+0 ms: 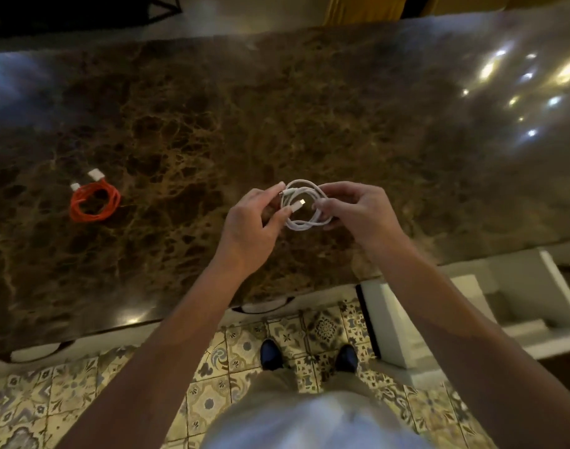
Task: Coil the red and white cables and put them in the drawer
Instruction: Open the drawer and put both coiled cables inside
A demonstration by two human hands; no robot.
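The white cable (301, 205) hangs above the table (309, 108) in small loops, held between both hands; the left hand (249, 228) has a narrow grip on the plug ends at the coil's nine o'clock, and the right hand (350, 210) pinches the loops at three o'clock. To finish well, I judge, tuck the loose ends through the ring while the right keeps the turns stacked; slack will let them spring. The red cable (94, 200) lies coiled on the table toward nine o'clock; the open drawer (520, 303) waits at four o'clock.
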